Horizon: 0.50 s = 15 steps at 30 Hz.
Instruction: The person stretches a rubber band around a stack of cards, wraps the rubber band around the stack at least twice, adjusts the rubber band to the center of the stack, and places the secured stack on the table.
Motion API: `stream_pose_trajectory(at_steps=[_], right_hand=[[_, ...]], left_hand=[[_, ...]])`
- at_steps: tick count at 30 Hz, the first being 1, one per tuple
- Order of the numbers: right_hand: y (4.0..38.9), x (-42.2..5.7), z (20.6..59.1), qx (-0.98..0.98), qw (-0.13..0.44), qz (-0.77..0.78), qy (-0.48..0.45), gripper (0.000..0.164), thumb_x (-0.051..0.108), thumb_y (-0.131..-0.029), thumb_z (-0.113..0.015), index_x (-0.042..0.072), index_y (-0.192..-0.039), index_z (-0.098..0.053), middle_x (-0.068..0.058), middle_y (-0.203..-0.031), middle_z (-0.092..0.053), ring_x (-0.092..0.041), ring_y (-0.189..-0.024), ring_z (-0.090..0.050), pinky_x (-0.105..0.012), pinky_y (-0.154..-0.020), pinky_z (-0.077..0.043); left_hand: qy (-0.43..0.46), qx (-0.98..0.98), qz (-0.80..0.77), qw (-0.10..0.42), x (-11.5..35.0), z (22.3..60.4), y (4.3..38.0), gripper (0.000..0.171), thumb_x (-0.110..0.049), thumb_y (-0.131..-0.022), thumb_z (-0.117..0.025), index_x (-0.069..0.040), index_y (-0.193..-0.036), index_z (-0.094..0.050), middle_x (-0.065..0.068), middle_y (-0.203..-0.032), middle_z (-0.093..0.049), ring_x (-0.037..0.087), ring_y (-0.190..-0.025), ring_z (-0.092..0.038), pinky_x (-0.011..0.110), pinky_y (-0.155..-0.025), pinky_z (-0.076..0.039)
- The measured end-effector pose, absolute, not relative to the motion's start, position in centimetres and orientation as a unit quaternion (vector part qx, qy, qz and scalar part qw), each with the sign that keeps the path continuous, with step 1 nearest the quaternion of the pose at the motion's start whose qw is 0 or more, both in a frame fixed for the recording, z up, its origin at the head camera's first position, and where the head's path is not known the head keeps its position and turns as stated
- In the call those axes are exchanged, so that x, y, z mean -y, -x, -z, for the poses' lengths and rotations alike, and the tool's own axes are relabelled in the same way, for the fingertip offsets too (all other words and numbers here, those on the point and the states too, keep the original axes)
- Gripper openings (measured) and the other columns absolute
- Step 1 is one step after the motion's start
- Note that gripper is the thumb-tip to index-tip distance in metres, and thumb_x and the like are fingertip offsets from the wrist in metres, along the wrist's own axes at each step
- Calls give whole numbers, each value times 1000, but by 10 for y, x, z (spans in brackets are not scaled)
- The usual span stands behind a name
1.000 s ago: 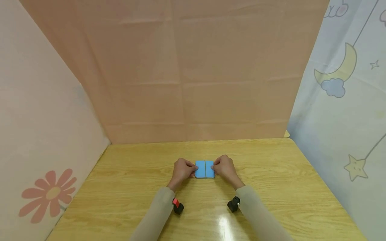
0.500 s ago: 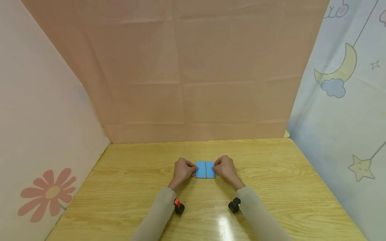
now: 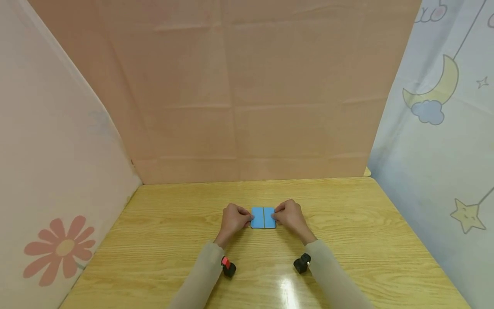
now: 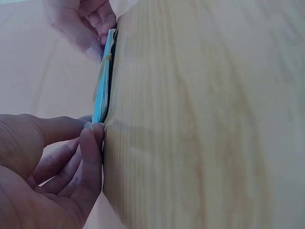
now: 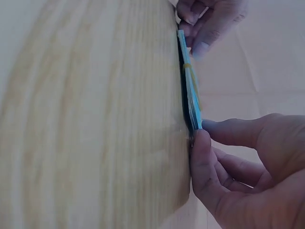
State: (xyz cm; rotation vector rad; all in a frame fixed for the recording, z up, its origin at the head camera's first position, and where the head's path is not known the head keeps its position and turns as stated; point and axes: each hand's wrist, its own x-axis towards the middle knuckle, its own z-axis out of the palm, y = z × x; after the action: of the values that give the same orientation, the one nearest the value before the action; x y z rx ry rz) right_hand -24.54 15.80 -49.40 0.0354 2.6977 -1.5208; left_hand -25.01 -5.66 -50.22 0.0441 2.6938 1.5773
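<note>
A thin stack of light blue cards (image 3: 257,218) lies flat, close over the wooden table, with a yellowish rubber band (image 3: 264,217) running across its middle. My left hand (image 3: 233,219) pinches the stack's left edge between thumb and fingers. At the opposite edge, my right hand (image 3: 292,218) pinches it the same way. Seen edge-on in the left wrist view, the layered cards (image 4: 101,98) show the band looped round them. From the right wrist, the edge of the cards (image 5: 192,98) sits between thumb and forefinger, a dark gap beneath it.
The wood-grain table (image 3: 173,257) reaches back to a tan cloth backdrop (image 3: 247,107). Printed cloth walls stand left (image 3: 69,150) and right (image 3: 432,171). Small black wrist cameras hang below the left sleeve (image 3: 200,274) and the right sleeve (image 3: 335,274).
Almost nothing differs. Both hands keep their pinch on the cards, and the stack shows only a tiny shift to the right in the head view.
</note>
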Motion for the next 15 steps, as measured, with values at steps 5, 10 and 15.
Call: stream_pose_trajectory(at_steps=[5,10,15], right_hand=[[240,-167,492,-861,27,507,-7,9,5,-92,-77,-4,-94,-78,-14,-82,-77,-20,-66,-68,-29,-63,-55],[236,-174,487,-854,18,519,-10,11,11,-94,-77,0,-97,-78,-14,-82,-77,-23,-68,-69,-31,-62,-57],[231,-180,481,-860,13,511,-9,14,16,-96,-77,3,-96,-77,-15,-89,-75,-25,-71,-70,-33,-62,-59]], left_hand=[[-26,-862,-507,6,62,502,246,8,-9,-91,-82,-2,-88,-83,12,-81,-79,16,-64,-72,27,-59,-60],[-46,-868,-494,-4,69,500,244,9,-13,-95,-79,-5,-94,-83,11,-83,-79,18,-66,-71,27,-59,-57],[-47,-875,-483,-2,76,496,240,13,-19,-97,-78,-8,-100,-83,10,-89,-80,19,-71,-72,29,-62,-58]])
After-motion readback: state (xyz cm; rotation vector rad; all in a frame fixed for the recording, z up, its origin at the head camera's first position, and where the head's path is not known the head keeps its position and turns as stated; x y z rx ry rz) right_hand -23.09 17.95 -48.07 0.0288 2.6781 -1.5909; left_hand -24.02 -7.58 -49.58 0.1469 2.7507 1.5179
